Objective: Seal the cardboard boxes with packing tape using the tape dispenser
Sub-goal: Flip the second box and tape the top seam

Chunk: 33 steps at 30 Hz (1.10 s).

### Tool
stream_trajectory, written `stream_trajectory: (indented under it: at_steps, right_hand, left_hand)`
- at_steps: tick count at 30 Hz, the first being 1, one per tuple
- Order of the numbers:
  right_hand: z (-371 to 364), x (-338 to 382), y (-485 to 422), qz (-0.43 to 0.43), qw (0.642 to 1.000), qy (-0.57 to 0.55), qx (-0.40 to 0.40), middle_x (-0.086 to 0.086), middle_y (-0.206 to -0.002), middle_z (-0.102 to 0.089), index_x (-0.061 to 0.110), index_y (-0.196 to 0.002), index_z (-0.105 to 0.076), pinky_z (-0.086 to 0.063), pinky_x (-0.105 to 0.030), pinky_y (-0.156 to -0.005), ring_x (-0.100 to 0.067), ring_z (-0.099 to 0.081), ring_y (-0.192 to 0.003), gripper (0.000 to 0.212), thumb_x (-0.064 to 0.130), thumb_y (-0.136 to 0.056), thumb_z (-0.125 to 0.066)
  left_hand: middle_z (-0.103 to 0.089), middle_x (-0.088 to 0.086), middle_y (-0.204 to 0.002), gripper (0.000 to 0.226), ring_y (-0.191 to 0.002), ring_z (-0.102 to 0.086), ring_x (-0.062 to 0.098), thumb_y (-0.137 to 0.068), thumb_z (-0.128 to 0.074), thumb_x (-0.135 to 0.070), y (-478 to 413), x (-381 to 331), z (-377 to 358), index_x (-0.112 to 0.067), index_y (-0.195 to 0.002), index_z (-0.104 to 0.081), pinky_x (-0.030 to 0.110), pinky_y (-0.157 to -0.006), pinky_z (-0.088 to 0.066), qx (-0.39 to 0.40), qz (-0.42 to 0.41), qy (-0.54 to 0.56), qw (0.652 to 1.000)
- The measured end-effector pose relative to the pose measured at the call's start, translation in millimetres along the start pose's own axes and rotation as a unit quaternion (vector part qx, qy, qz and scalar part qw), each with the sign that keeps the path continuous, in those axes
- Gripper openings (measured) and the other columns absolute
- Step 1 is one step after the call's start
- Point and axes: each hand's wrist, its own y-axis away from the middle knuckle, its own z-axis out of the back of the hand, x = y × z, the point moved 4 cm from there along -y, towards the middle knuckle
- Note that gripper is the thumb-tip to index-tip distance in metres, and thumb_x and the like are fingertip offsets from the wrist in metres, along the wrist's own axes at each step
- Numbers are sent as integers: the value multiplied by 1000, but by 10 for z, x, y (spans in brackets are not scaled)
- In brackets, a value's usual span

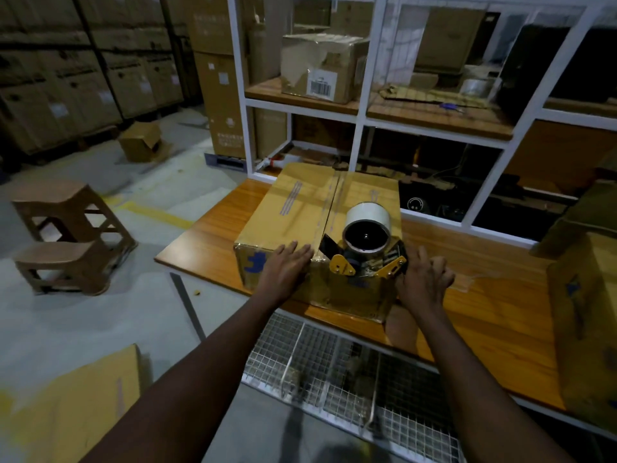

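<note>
Head view. Cardboard box (293, 208) sits on wooden table (484, 295), flaps closed, clear tape along the centre seam; contents hidden. Tape dispenser (367, 259) rests on the box's top at the near edge, white tape roll (367, 215) upward. Second box (584, 312) at the table's right end. Wire basket (300, 345) hangs under the table's front.

Left hand (285, 269): flat, fingers straight, pressing the box's near top edge, left of the seam. Right hand (424, 279): just beside the dispenser, fingers loosely spread, gripping nothing; contact unclear.
</note>
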Motion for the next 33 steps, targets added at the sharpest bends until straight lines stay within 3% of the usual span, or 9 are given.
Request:
stream_trajectory:
  at_steps: [5,12,18,22,28,33]
  right_hand:
    - [-8,-92,-19,-3,1000,-23,15,-4,-116,-50,30,-133,-47,-29,-42,-80,-32,-40,-96,61,17,-77,-68]
    - [132,-718,36,-63,997,-39,1,-11,-115,-52,21,-128,-53,-30,-47,-89,-36,-41,-101,56,10,-75,-70]
    - [32,-234,155,-60,998,-34,6,-8,-120,-52,25,-131,-49,-30,-44,-85,-35,-41,-104,60,11,-75,-67]
    - [-32,53,255,-70,997,-31,15,-7,-125,-50,24,-132,-48,-27,-43,-86,-35,-39,-110,57,12,-78,-65]
    - [-54,79,252,-81,996,-18,15,-8,-122,-51,22,-131,-50,-28,-45,-85,-36,-40,-107,56,15,-78,-67]
    - [-29,94,259,-71,997,-13,0,-7,-118,-51,23,-129,-50,-29,-44,-83,-34,-41,-102,55,14,-78,-69]
  left_hand:
    - [-56,4,-141,40,-134,-49,29,-97,-58,-20,44,10,10,-16,-137,-57,44,-110,-37,-74,19,33,997]
    - [-62,3,-134,39,-127,-56,28,-93,-66,-16,29,57,-22,-17,-131,-61,45,-105,-43,-101,23,26,994]
    - [-62,5,-133,44,-127,-55,33,-88,-71,-12,44,517,59,-16,-131,-62,51,-105,-42,-106,47,25,993]
    - [-58,7,-139,55,-131,-48,39,-84,-74,-10,91,661,58,-16,-135,-57,57,-110,-34,-85,113,12,990]
    - [-57,9,-139,62,-130,-52,34,-79,-80,-27,-31,229,-69,-12,-135,-57,51,-107,-40,-72,-23,11,997]
    - [-66,9,-126,54,-118,-62,32,-74,-85,-16,-63,149,-53,-11,-124,-66,45,-95,-50,-133,-45,26,990]
